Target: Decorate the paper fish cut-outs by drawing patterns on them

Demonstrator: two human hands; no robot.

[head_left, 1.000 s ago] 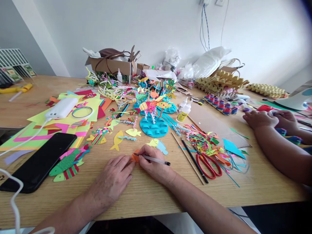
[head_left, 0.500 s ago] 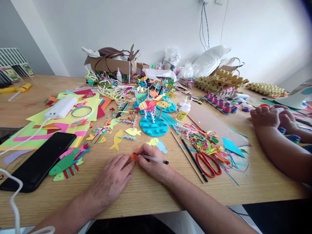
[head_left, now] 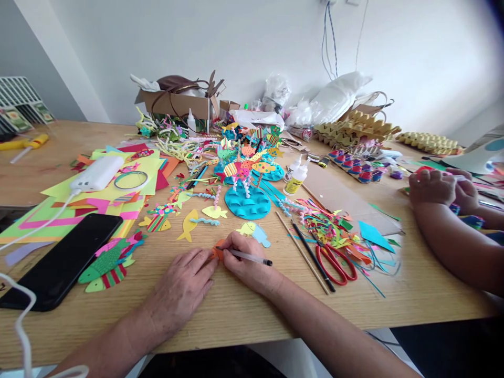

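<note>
My right hand is closed around a gel pen with a pale translucent barrel and dark end. Its tip meets a small orange paper cutout on the wooden table. From the other side, my left hand holds the cutout against the table with its fingertips, fingers together and bent; its thumb is hidden. Both hands cover much of the cutout. Just beyond them lie a yellow and blue paper fish pair and a yellow-orange paper fish with a twisted pipe cleaner beside it.
A blue base carries paper fish on twisted stems. Red-handled scissors, a black pencil and a wooden stick lie right, near paper scraps. A phone is left. Glue bottles stand behind. Another person's hands work far right.
My hands, the pen and the orange cutout look almost unmoved. The other person's hands and forearm have shifted slightly right. The whole view has drifted a little.
</note>
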